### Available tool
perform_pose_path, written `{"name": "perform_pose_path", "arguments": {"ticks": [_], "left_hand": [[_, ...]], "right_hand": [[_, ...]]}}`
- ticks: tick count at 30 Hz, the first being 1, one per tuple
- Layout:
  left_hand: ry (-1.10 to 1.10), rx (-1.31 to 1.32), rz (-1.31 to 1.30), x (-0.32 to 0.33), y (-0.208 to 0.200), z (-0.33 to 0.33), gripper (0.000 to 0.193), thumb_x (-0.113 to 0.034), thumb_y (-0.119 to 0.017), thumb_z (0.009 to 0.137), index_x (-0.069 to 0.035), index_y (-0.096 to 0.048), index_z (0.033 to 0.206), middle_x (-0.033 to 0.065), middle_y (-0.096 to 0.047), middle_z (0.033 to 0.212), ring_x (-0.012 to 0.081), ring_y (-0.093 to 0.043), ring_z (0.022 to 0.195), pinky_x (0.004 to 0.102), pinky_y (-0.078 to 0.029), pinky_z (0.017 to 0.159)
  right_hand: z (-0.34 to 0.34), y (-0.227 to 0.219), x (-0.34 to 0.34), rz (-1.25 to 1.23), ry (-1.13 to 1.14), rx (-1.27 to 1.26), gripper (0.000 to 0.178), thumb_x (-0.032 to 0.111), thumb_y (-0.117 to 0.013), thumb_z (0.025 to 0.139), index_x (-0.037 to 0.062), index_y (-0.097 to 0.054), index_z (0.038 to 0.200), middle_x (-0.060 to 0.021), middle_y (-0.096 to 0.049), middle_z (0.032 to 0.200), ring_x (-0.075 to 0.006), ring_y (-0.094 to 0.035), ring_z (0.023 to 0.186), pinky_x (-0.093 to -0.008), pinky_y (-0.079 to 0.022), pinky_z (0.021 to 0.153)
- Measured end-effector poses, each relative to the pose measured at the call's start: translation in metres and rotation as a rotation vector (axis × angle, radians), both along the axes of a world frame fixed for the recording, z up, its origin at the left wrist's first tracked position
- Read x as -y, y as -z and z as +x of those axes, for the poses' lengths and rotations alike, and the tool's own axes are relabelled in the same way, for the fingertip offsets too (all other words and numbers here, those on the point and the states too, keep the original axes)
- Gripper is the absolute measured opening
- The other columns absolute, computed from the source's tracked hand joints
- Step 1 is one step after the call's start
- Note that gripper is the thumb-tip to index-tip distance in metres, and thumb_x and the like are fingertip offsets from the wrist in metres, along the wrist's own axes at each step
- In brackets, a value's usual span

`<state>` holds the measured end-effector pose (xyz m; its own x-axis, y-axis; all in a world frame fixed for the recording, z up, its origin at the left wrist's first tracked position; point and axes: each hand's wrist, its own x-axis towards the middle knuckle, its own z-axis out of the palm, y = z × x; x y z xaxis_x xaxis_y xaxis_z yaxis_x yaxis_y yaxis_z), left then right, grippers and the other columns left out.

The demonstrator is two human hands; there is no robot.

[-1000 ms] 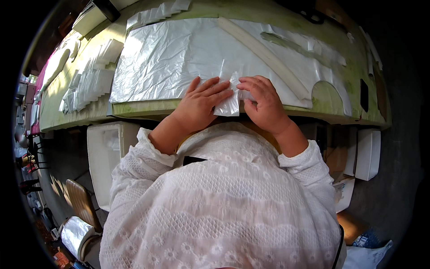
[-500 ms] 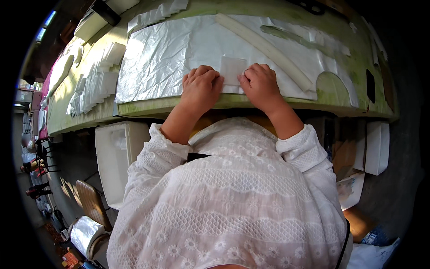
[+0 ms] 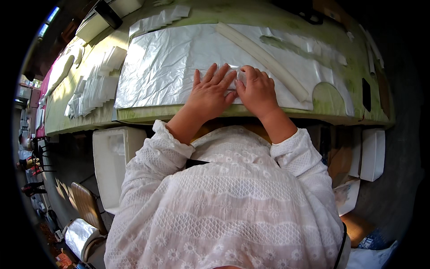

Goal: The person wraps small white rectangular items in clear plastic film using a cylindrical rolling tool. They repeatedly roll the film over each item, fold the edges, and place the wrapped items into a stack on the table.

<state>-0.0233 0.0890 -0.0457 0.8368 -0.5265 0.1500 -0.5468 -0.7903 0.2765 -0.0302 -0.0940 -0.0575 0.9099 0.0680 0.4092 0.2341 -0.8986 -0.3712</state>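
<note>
A large sheet of clear, crinkled plastic (image 3: pixel 156 67) covers the table in front of me. My left hand (image 3: pixel 210 91) lies on it with the fingers spread, thumb toward the right hand. My right hand (image 3: pixel 257 89) is beside it, fingers bent, with thumb and forefinger closed at a small folded plastic piece (image 3: pixel 241 77). Most of that piece is hidden beneath the hands. A long, pale flat strip (image 3: pixel 264 58) lies slantwise on the sheet, beyond and to the right of my right hand.
Rows of folded plastic pieces (image 3: pixel 96 88) lie at the left, with more (image 3: pixel 159 20) at the back. A dark flat object (image 3: pixel 366 95) sits near the right end of the green table cover (image 3: pixel 331 96). A white foam box (image 3: pixel 109 168) stands below the table edge at left.
My left hand has gone from bent fingers at the small piece's left edge to spread flat over it. My right hand has shifted slightly left, closer to the left hand.
</note>
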Motion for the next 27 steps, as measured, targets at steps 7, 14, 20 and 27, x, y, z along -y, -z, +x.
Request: {"name": "perform_pose_path", "arguments": {"ticks": [7, 14, 20, 27], "left_hand": [[0.132, 0.021, -0.351, -0.015, -0.013, -0.025, 0.054, -0.027, -0.072, 0.093, -0.016, -0.057, 0.143, 0.0128, -0.051, 0.151, 0.0357, -0.045, 0.141, 0.0524, -0.034, 0.117], [-0.37, -1.247, -1.235, -0.057, 0.028, -0.1, 0.045, -0.025, -0.062, 0.105, -0.005, -0.044, 0.141, 0.008, -0.058, 0.129, 0.0164, -0.06, 0.117, 0.0343, -0.051, 0.1], [-0.457, -1.467, -1.501, -0.038, 0.012, -0.086, 0.043, -0.031, -0.062, 0.105, -0.003, -0.053, 0.137, 0.0078, -0.063, 0.124, 0.0188, -0.064, 0.112, 0.0371, -0.053, 0.095], [-0.404, -1.064, -1.294, -0.073, 0.009, -0.088, 0.029, -0.015, -0.064, 0.104, -0.003, -0.06, 0.129, 0.0045, -0.068, 0.117, 0.013, -0.064, 0.107, 0.0324, -0.054, 0.094]], "right_hand": [[0.014, -0.022, 0.0, -0.066, -0.028, -0.202, 0.041, 0.025, -0.065, 0.087, 0.0141, -0.068, 0.127, -0.0114, -0.071, 0.105, -0.0343, -0.068, 0.096, -0.0519, -0.054, 0.086], [-0.017, -0.025, -0.005, -0.036, -0.157, -0.191, 0.042, 0.027, -0.068, 0.081, 0.0125, -0.071, 0.12, -0.0107, -0.068, 0.105, -0.034, -0.063, 0.101, -0.0505, -0.049, 0.089], [-0.054, -0.024, -0.031, 0.097, -0.352, -0.159, 0.03, 0.024, -0.075, 0.08, 0.0113, -0.072, 0.106, -0.0073, -0.064, 0.097, -0.0314, -0.061, 0.096, -0.0462, -0.046, 0.086], [-0.038, -0.011, -0.03, 0.205, -0.292, -0.023, 0.016, 0.011, -0.075, 0.08, 0.0083, -0.069, 0.095, -0.0066, -0.063, 0.086, -0.0285, -0.061, 0.082, -0.0415, -0.049, 0.075]]}}
